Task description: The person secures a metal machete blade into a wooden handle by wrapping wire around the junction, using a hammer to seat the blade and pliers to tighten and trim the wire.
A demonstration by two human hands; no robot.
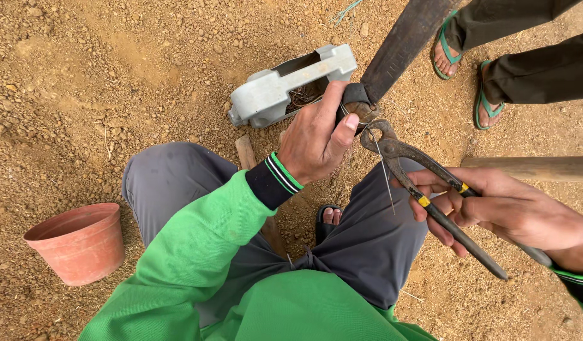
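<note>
My left hand (317, 140) grips the black-wrapped end of a long dark flat bar (402, 47) that slants up to the right. My right hand (493, 208) holds a pair of dark pincers (430, 189) by the handles. The pincer jaws (375, 131) sit at the bar's wrapped end, where thin wire (385, 170) hangs down. I am crouched, with green sleeves and grey trousers.
A grey metal box (285, 85) with wire scraps inside lies on the gravelly dirt behind my left hand. A terracotta pot (80, 243) stands at lower left. Another person's sandalled feet (468, 69) are at upper right. A wooden handle (531, 167) enters from the right.
</note>
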